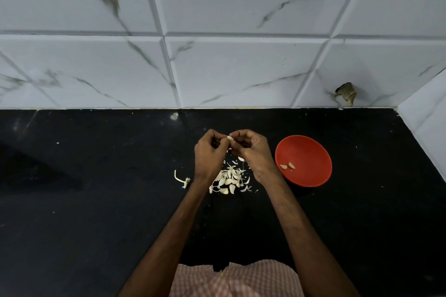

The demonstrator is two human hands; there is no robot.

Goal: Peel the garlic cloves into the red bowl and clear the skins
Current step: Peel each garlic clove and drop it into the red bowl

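1. A black stone countertop (96,200), dotted with small white flecks.
2. A round red plastic bowl (311,152) stands on it at the right.
3. A heap of white garlic cloves and papery skins (229,178) lies left of the bowl.
4. A pale curved garlic stalk (181,179) lies apart, left of the heap.

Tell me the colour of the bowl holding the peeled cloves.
Red bowl, seen in the head view.

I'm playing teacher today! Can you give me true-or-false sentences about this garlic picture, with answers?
1. The left hand and right hand pinch one garlic clove together. True.
2. The red bowl is empty. False: two peeled cloves lie in it.
3. A pile of cloves and skins lies on the black counter. True.
4. The bowl sits beside the left hand. False: it sits beside the right hand.
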